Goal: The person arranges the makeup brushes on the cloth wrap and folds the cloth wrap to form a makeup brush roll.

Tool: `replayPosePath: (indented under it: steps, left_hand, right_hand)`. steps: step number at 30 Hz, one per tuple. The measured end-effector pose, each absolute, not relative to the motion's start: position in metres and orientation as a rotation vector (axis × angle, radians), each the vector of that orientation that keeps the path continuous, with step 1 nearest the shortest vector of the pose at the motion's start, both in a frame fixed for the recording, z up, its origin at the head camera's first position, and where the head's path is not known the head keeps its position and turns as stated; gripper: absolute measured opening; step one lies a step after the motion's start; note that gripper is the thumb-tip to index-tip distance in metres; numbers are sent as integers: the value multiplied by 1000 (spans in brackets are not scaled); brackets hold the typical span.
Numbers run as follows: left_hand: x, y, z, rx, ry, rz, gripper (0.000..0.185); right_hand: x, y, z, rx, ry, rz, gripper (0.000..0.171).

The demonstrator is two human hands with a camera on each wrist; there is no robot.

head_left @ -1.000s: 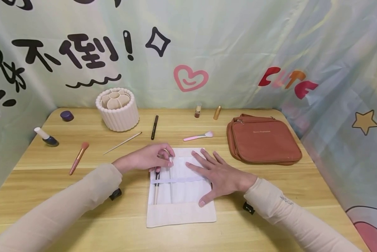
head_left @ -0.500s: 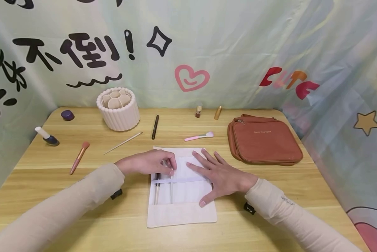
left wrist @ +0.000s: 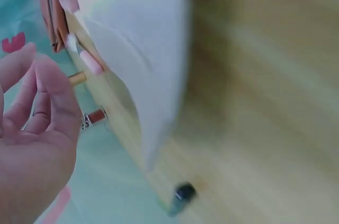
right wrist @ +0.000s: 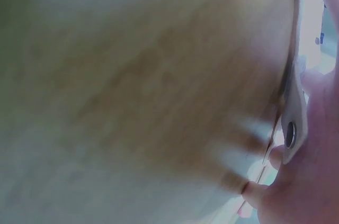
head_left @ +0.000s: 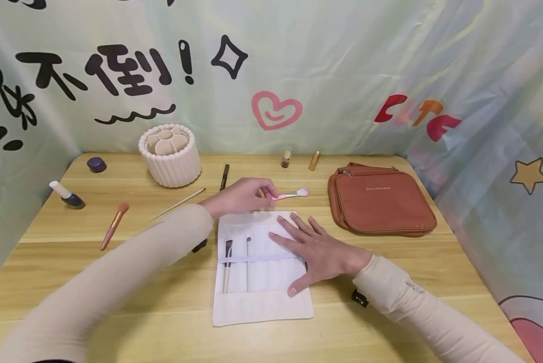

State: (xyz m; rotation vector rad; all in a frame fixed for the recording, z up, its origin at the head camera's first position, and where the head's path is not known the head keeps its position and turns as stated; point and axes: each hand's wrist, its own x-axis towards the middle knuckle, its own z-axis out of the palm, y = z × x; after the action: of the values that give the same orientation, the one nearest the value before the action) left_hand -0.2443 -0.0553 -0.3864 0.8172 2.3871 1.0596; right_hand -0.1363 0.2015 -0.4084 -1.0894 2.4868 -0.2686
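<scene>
One pink brush, pale-bristled with a silvery ferrule, lies on the counter near the frame's centre; picking it up seems your current step. Your left hand is at its left end, fingers loosely curved, no grip visible. Your right hand lies spread on the white roll, lower centre. The next move likely needs a light pinch, then sliding beneath the strap.

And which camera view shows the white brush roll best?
The head view: it shows most of the brush roll, with two brushes tucked in, though the right hand covers part. The left wrist view shows only a blurred section; the right wrist view catches just an edge and a strap with a metal snap.
</scene>
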Motion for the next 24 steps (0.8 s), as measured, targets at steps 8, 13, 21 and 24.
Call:
replayPosePath:
  steps: [8,13,21,24]
  left_hand:
    - [-280,-7,-392,886,2481,981,25]
    - [-291,6,-392,874,2504,898,27]
    - [-289,15,-397,858,2463,789,20]
    - [-288,17,-399,858,2470,767,17]
  right_hand:
    - [-137,203,-410,-1089,2496,-260,126]
    - [-137,203,-409,-1094,2498,-265,126]
    - [-137,204,-409,-1092,2497,-278,126]
    - [-136,203,-409,-1090,2496,-279,126]
